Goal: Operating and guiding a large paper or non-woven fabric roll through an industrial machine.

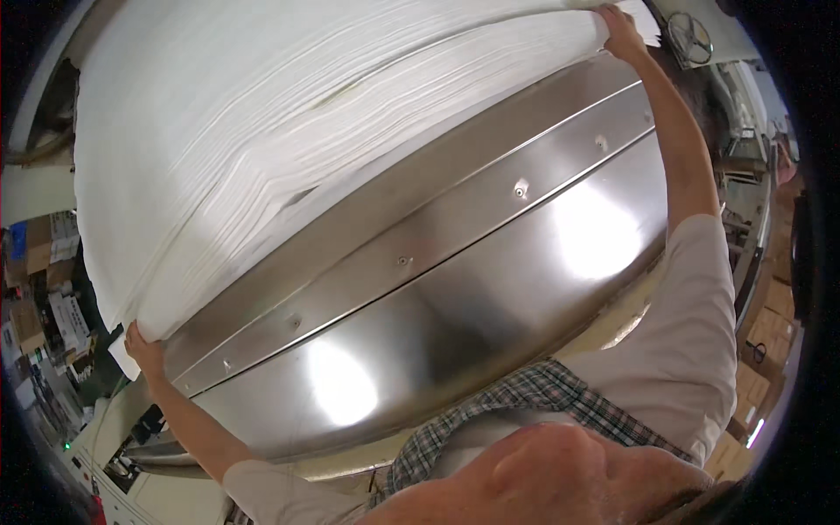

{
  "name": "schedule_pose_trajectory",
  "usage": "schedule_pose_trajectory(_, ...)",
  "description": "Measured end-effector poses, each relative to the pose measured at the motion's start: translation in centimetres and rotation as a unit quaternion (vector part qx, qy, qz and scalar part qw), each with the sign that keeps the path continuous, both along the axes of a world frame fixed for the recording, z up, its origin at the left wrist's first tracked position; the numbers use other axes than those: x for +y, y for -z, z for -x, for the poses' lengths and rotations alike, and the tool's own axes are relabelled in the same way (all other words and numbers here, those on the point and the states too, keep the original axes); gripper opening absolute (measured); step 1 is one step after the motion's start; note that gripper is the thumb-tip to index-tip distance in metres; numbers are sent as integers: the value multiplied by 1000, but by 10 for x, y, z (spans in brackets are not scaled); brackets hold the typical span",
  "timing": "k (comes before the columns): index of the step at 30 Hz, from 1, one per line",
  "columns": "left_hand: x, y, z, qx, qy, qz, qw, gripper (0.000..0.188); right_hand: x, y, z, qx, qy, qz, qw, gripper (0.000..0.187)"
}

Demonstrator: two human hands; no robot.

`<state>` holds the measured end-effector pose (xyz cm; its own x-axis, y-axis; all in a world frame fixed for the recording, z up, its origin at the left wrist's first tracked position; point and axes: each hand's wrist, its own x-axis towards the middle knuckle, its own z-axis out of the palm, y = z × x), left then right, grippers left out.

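Observation:
A thick stack of large, thin white sheets [201, 114] spreads over the far side, its layered near edge bent and rippled. Whether the sheets are paper or cloth I cannot tell. At the near left corner, my left hand [143, 344] is closed on the edge of the stack. My right hand [621, 33] reaches far to the right and grips the stack's other corner, its fingers partly hidden. Both arms are stretched wide apart. Below the stack runs a shiny metal panel [420, 324] with a row of screws along a seam.
A handwheel [689, 39] stands beyond my right hand. Cardboard boxes [770, 337] are stacked at the right. On the left, shelves or a bench hold cartons [66, 319] and assorted items. White machine housing [162, 499] with small controls lies at the lower left.

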<state>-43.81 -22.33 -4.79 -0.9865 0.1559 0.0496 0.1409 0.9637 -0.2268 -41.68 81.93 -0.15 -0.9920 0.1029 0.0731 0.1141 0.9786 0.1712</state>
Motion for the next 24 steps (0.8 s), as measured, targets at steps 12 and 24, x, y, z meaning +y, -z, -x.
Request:
schedule_pose_trajectory(12,-5,-141,-87,194,11,-44,980,57,68,-79,-96,222,-65,-13,973,58)
schedule_pose_trajectory(24,42,-101,-309,108,-12,-61,992,45,77,-9,-334,79,-24,-2,997,61)
